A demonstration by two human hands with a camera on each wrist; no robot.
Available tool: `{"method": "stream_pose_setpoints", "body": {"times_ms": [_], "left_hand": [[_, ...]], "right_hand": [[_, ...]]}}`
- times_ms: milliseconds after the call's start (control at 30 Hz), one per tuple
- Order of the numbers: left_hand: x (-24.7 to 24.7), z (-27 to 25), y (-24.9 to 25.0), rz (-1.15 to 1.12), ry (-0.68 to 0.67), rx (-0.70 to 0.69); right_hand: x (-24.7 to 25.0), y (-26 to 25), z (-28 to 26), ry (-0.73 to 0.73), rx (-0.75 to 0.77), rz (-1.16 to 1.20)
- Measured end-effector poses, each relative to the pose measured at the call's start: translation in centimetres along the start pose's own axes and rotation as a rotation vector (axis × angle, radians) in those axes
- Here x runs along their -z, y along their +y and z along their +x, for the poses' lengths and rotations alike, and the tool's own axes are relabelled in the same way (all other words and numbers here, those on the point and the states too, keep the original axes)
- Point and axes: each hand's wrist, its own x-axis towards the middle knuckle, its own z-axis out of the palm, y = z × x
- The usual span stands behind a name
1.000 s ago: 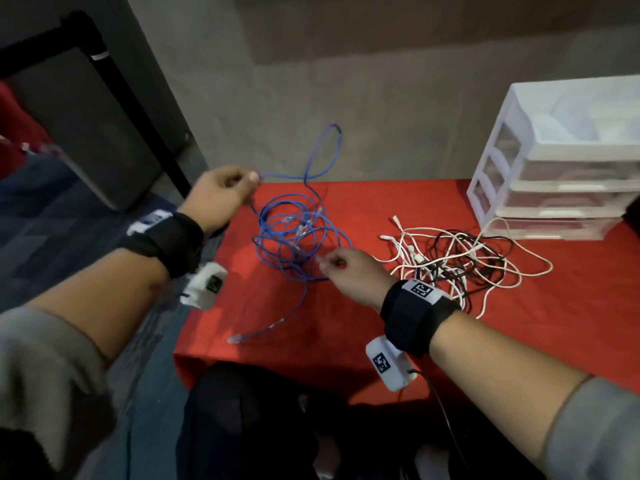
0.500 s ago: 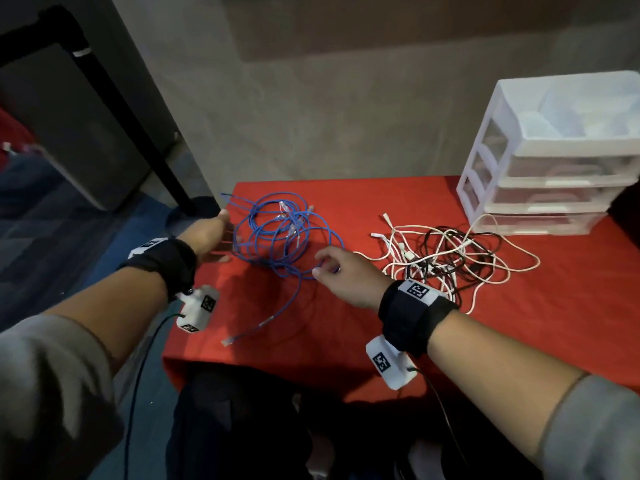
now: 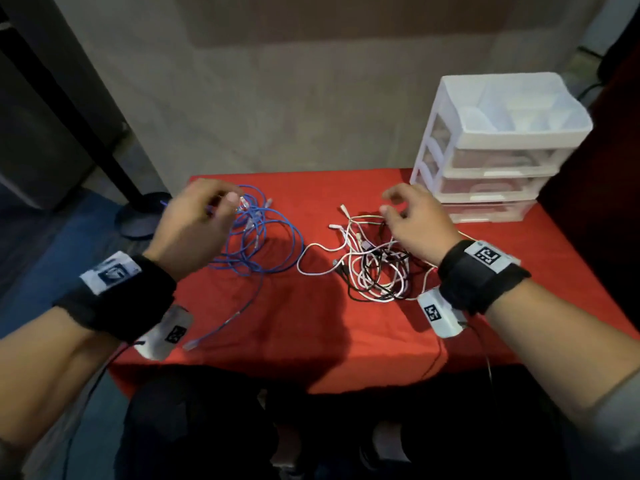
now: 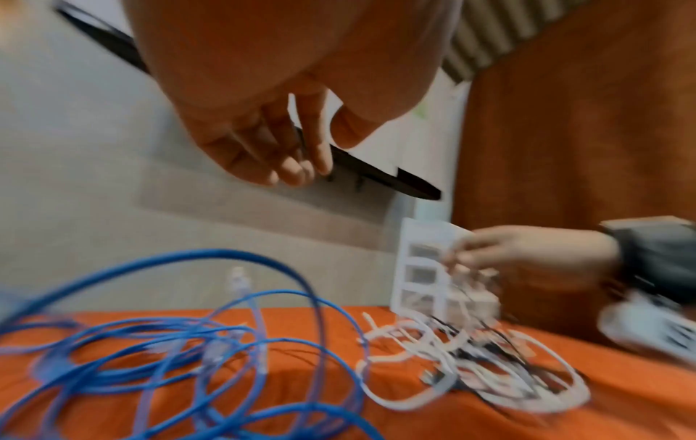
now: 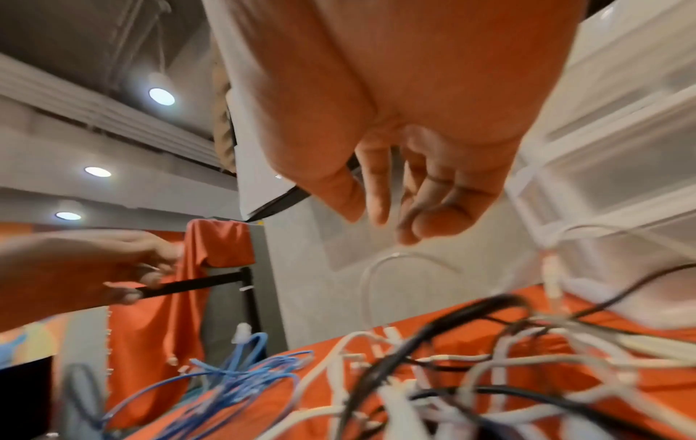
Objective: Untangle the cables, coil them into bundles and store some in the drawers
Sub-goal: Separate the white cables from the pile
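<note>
Head view: a red-clothed tabletop (image 3: 311,306) stands against a grey wall. At its far right corner sits a white drawer unit (image 3: 491,174), its three clear drawers pushed in; what they hold is unclear. The blue cable (image 3: 263,244) tangle lies left, the white and black cables (image 3: 374,268) right.

Left wrist view: the left hand (image 4: 271,119) hovers above the blue cable (image 4: 188,357), fingers (image 4: 297,172) loosely curled, empty.

Right wrist view: the right hand (image 5: 406,143) hovers above the white and black cables (image 5: 489,387), fingers (image 5: 376,190) relaxed, holding nothing.

Network cable pile (image 3: 256,237) on tabletop (image 3: 311,323) left part, mixed cable tangle (image 3: 374,268) to its right, apart. Drawer unit (image 3: 498,150) at back right corner, behind tangle. Left hand (image 3: 194,223) over network cable pile, right hand (image 3: 415,223) over tangle.
</note>
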Motion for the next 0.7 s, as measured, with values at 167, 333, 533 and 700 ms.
{"method": "stream_pose_setpoints", "body": {"times_ms": [167,333,533,700], "left_hand": [[-6.0,-4.4,3.2,0.243,-0.558,-0.356],[-7.5,-4.3,1.0,0.428,-0.707,-0.236],[-10.3,-3.5,4.9,0.199,-0.527,-0.222],[-14.7,-3.8,6.7,0.215,-0.722,-0.087]], "right_hand": [[0.6,2.3,0.0,-0.213,-0.151,-0.036],[1.9,3.1,-0.1,-0.044,-0.133,0.122],[3.3,2.4,-0.4,-0.056,-0.130,0.286],[4.0,2.7,-0.8,-0.038,-0.168,0.312]]}}
